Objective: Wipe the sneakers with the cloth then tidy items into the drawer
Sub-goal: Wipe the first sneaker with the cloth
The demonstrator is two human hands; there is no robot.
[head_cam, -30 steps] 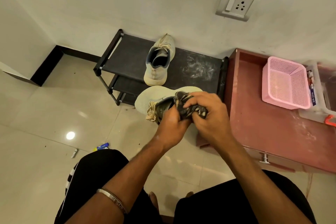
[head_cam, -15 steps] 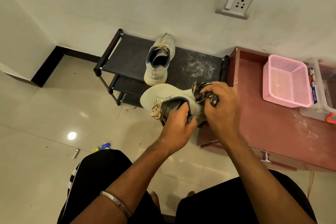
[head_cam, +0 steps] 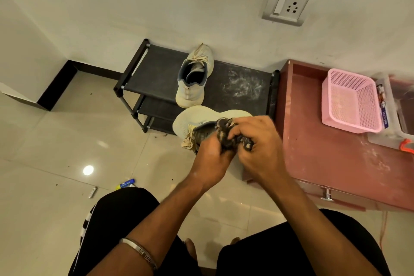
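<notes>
Now cloth (head_cam: 233, 135) against held sneaker (head_cam: 201, 122)

Black two-tier metal-frame shoe rack (head_cam: 156, 78) against the white wall, grey switch-and-socket plate (head_cam: 289, 5) above it, pink perforated plastic basket (head_cam: 351, 101) beside a clear plastic box (head_cam: 391, 123), small blue-yellow tube (head_cam: 126, 184) on beige floor tiles.

Both hands cover the heel of the held sneaker (head_cam: 201, 119) and most of the dark cloth (head_cam: 226, 132), while right of the pink basket (head_cam: 351, 101) the clear box (head_cam: 394, 123) and an orange item (head_cam: 406, 144) run off frame.
</notes>
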